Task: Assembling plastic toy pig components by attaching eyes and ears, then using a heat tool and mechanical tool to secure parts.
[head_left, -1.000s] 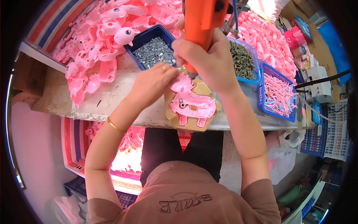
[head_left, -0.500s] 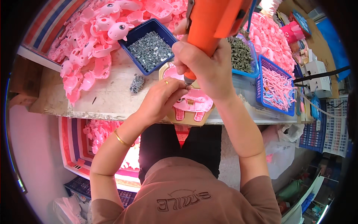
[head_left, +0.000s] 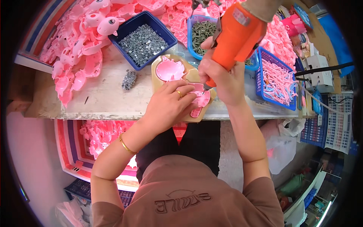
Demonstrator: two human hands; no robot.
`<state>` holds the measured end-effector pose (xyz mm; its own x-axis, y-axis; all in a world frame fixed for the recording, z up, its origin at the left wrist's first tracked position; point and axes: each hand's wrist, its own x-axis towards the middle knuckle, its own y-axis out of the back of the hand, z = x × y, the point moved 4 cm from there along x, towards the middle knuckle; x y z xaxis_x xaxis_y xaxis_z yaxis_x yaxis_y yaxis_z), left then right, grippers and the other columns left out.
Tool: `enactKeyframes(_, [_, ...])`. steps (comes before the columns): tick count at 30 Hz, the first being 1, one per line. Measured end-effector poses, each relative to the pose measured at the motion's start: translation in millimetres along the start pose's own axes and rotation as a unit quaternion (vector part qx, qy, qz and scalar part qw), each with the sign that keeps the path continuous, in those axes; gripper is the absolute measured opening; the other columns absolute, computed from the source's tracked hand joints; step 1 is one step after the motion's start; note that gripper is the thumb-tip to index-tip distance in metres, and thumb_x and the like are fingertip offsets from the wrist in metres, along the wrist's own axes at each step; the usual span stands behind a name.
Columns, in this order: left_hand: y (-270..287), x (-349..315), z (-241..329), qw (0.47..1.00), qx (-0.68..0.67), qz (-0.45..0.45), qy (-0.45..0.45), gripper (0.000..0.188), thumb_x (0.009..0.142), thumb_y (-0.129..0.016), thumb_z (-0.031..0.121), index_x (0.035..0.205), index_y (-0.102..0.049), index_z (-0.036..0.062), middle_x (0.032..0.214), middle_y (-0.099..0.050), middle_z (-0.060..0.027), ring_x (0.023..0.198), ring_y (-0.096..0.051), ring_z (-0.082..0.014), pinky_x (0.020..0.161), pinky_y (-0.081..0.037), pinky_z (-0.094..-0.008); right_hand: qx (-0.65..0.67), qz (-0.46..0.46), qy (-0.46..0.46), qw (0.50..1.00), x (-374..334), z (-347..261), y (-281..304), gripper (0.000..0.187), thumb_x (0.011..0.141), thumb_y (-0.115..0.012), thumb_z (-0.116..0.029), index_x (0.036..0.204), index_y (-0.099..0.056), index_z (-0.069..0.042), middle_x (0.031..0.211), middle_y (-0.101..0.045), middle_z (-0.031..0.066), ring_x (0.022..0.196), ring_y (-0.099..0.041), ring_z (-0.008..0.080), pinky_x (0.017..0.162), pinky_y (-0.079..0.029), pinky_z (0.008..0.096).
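Since half a second ago, the orange driver (head_left: 238, 36) has shifted rightward over the work, its tip now at the right part of the pink body shell (head_left: 204, 99), and the rounded pink shell (head_left: 170, 70) just beyond has come into clearer view. Working across my feed from the left, I see a heap of pink shells (head_left: 77, 56) on the bench, then a bristly grey cluster (head_left: 129, 80) lying on the bare bench top (head_left: 107, 85). Next is a navy tray (head_left: 124, 55) filled with small grey hardware (head_left: 141, 43). Nearer, the left hand (head_left: 166, 102) lies across the left part of the body shell, fingers extended toward the tip; I cannot tell whether they pinch anything. Both shells sit in a tan fixture (head_left: 192, 75) near the bench's front edge. Behind it stands a light-blue tray (head_left: 190, 32) of olive-green parts (head_left: 202, 36). Right of the fixture, the right hand (head_left: 225, 77) is wrapped firmly around the driver, which leans with its tip down and left. Farthest right, I have a blue basket (head_left: 259, 72) of pink and blue strips (head_left: 278, 83).
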<state>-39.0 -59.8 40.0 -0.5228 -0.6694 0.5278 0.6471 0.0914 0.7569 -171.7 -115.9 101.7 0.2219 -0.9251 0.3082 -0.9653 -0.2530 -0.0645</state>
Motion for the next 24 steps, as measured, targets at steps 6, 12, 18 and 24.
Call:
enactKeyframes(6, [-11.2,-4.2,-2.0,0.999,0.028,-0.027,0.013,0.021,0.078,-0.071,0.017,0.096,-0.067,0.0076,0.109,-0.065,-0.0035,0.114,-0.056,-0.0234,0.096,-0.047,-0.0369,0.076,-0.013,-0.020,0.997,-5.8,14.9,5.3,0.031,0.083,-0.069,-0.003,0.110,-0.056,0.004,0.069,-0.062,0.0022,0.059,-0.059,0.0073,0.057,-0.049,0.0232])
enactKeyframes(12, [-14.5,-7.6,-2.6,0.998,0.028,-0.044,0.021,0.024,0.077,-0.068,0.015,0.100,-0.068,0.0077,0.109,-0.065,-0.0029,0.114,-0.056,-0.0235,0.096,-0.047,-0.0366,-0.004,0.001,0.026,1.000,-8.2,21.8,4.6,0.026,0.084,-0.059,-0.002,0.109,-0.051,0.000,0.065,-0.056,0.0030,0.050,-0.051,0.0070,0.047,-0.041,0.0214])
enactKeyframes(18, [-12.9,-5.8,-1.5,0.999,0.023,-0.039,0.025,0.025,0.078,-0.069,0.016,0.101,-0.068,0.0076,0.107,-0.065,-0.0022,0.114,-0.056,-0.0235,0.096,-0.048,-0.0368,-0.003,0.012,0.041,0.999,-10.0,28.5,3.2,0.026,0.083,-0.059,-0.001,0.108,-0.052,0.000,0.068,-0.056,0.0032,0.052,-0.052,0.0072,0.047,-0.042,0.0218])
enactKeyframes(24, [-8.6,-3.7,-0.9,0.998,0.036,-0.043,0.011,0.027,0.076,-0.072,0.015,0.102,-0.068,0.0074,0.109,-0.065,-0.0028,0.112,-0.058,-0.0249,0.092,-0.050,-0.0371,-0.008,-0.004,-0.003,1.000,-3.9,21.1,1.1,0.027,0.085,-0.064,-0.004,0.109,-0.052,0.000,0.071,-0.057,0.0023,0.058,-0.053,0.0070,0.053,-0.043,0.0224])
